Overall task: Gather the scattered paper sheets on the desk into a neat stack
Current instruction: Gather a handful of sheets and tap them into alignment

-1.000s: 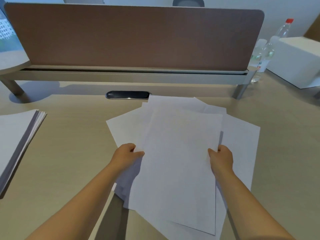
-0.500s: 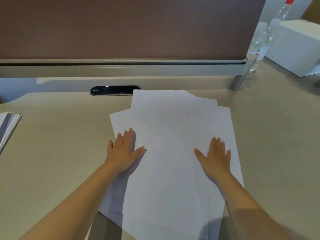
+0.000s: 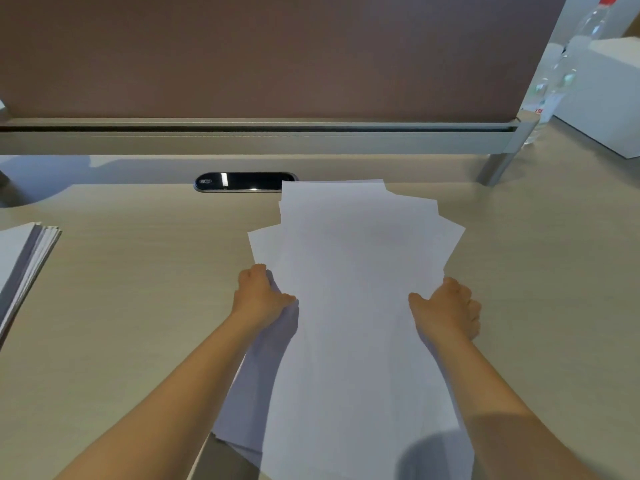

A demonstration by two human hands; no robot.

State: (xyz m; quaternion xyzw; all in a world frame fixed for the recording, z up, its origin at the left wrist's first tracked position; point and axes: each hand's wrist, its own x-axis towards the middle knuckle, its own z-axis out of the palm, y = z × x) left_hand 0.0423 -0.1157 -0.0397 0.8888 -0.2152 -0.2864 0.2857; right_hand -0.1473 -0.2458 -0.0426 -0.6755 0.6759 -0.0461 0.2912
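Squaring step: left hand (image 3: 260,295) and right hand (image 3: 446,308) grip the paper sheets (image 3: 349,289) by their sides, seemingly lifted off the counter (image 3: 138,289); corners fan unevenly, so tapping edges comes next.

Quick count: two hands, a left hand (image 3: 260,296) and a right hand (image 3: 447,310), both gripping one loose pile of paper sheets (image 3: 349,306). From the corners fanned out at the far end I'd say maybe five or six sheets, hard to be sure. One separate paper stack (image 3: 24,261) at the left edge of the tabletop (image 3: 138,289). One black cable slot (image 3: 242,181). Two clear bottles (image 3: 568,67), blurry. One white box (image 3: 609,98). One brown divider panel (image 3: 277,53).
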